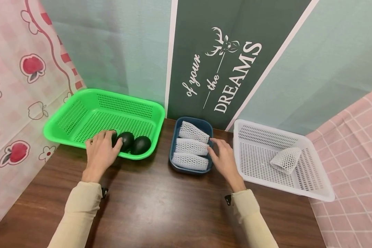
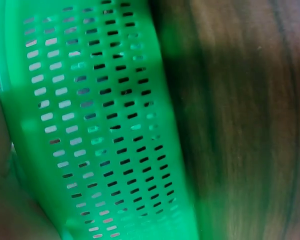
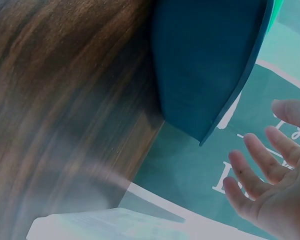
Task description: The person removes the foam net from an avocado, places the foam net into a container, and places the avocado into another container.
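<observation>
In the head view my left hand [image 1: 101,150] reaches over the near rim of the green basket [image 1: 80,120]. Its fingers and thumb curl round a dark avocado [image 1: 114,137], mostly hidden by the hand. Two more dark avocados, a middle one [image 1: 127,139] and a right one [image 1: 141,145], lie beside it. My right hand [image 1: 224,158] is at the right rim of the dark blue box [image 1: 171,162], holding nothing, its fingers apart in the right wrist view. White foam net sleeves lie in the box: a back [image 1: 192,132], a middle [image 1: 191,147] and a front one [image 1: 190,162].
To the right, a white basket [image 1: 251,155] contains a foam net sleeve with something inside it [image 1: 286,160]. All containers stand on a brown wooden table [image 1: 161,206] against a printed curtain [image 1: 127,44]. The green basket's perforated wall [image 2: 100,125] fills much of the left wrist view.
</observation>
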`<state>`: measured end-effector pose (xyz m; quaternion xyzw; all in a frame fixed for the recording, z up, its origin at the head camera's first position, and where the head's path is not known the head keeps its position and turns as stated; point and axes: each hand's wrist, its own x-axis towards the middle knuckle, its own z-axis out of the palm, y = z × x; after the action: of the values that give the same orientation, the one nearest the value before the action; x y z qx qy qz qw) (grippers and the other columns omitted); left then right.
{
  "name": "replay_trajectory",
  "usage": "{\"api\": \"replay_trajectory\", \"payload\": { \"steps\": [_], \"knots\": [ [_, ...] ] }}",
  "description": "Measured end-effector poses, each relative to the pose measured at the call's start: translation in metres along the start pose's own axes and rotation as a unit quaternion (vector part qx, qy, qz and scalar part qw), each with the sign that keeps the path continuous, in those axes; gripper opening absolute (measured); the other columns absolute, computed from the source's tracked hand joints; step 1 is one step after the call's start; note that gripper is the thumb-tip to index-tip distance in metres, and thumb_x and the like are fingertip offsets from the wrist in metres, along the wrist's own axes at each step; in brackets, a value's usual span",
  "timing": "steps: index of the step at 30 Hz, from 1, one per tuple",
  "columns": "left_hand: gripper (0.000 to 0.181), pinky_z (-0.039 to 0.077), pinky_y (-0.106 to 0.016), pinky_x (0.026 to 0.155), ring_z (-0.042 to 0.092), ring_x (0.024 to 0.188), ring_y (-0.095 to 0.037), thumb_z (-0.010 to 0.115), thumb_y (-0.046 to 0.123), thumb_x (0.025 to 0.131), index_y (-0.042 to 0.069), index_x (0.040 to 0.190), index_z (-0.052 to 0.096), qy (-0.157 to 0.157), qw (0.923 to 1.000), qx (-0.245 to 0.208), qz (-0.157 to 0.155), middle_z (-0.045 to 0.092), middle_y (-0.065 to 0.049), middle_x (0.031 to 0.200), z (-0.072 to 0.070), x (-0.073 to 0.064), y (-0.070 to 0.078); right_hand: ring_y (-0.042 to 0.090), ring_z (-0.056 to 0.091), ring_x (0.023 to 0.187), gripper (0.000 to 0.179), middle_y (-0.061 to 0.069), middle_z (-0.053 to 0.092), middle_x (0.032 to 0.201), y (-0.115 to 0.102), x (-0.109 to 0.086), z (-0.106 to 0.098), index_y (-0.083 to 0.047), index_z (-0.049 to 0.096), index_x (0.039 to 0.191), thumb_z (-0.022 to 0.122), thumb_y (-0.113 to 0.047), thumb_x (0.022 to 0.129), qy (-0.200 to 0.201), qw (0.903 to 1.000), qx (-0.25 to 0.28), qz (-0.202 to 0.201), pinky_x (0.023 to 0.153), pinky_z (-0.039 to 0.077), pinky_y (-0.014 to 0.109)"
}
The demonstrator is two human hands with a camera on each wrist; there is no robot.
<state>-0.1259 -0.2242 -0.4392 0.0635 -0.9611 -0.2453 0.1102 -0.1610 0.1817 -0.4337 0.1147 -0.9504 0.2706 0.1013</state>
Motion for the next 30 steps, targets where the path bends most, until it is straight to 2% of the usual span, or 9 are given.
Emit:
{"api": "replay_trajectory", "payload": {
  "steps": [4, 9, 17, 23, 30],
  "knots": [
    [0.043, 0.028, -0.065, 0.101, 0.047, 0.126, -0.047, 0.054, 0.034, 0.099, 0.003, 0.129, 0.058, 0.025, 0.9983, -0.01, 0.052, 0.055, -0.025, 0.136, 0.007, -0.005, 0.004, 0.036, 0.058, 0.118, 0.04, 0.017, 0.061, 0.13, 0.0, -0.001, -0.002, -0.006, 0.06, 0.132, 0.064, -0.026, 0.097, -0.003, 1.0, 0.005, 0.002, 0.099, 0.046, 0.053],
    [0.047, 0.033, -0.06, 0.1, 0.048, 0.129, -0.04, 0.057, 0.035, 0.098, 0.005, 0.134, 0.055, 0.023, 0.9938, -0.004, 0.109, 0.055, -0.022, 0.137, 0.013, -0.009, 0.013, 0.036, 0.056, 0.123, 0.04, 0.016, 0.06, 0.132, 0.0, -0.003, -0.003, -0.007, 0.059, 0.133, 0.063, -0.027, 0.098, -0.007, 0.9998, 0.013, 0.012, 0.103, 0.045, 0.053],
    [0.058, 0.037, -0.061, 0.101, 0.047, 0.131, -0.041, 0.061, 0.036, 0.096, 0.003, 0.142, 0.047, -0.001, 0.9922, -0.005, 0.124, 0.053, -0.022, 0.14, 0.02, -0.008, 0.029, 0.034, 0.057, 0.123, 0.039, 0.016, 0.061, 0.13, 0.003, -0.006, -0.004, -0.006, 0.06, 0.131, 0.064, -0.025, 0.097, 0.001, 0.9998, 0.02, 0.005, 0.103, 0.045, 0.052],
    [0.067, 0.04, -0.059, 0.102, 0.047, 0.132, -0.04, 0.063, 0.04, 0.094, 0.003, 0.145, 0.042, -0.02, 0.9877, -0.026, 0.153, 0.052, -0.02, 0.142, 0.03, -0.004, 0.043, 0.033, 0.057, 0.122, 0.039, 0.016, 0.062, 0.128, 0.005, -0.009, -0.011, -0.006, 0.06, 0.131, 0.065, -0.024, 0.097, 0.014, 0.9996, 0.023, 0.002, 0.102, 0.046, 0.051],
    [0.074, 0.043, -0.059, 0.1, 0.048, 0.131, -0.04, 0.069, 0.045, 0.09, 0.005, 0.146, 0.042, -0.024, 0.9847, -0.045, 0.166, 0.051, -0.019, 0.144, 0.033, -0.001, 0.049, 0.033, 0.058, 0.121, 0.038, 0.017, 0.063, 0.126, 0.01, -0.011, -0.023, -0.005, 0.061, 0.129, 0.066, -0.022, 0.096, 0.041, 0.9984, 0.038, 0.009, 0.103, 0.045, 0.051]
  ]
}}
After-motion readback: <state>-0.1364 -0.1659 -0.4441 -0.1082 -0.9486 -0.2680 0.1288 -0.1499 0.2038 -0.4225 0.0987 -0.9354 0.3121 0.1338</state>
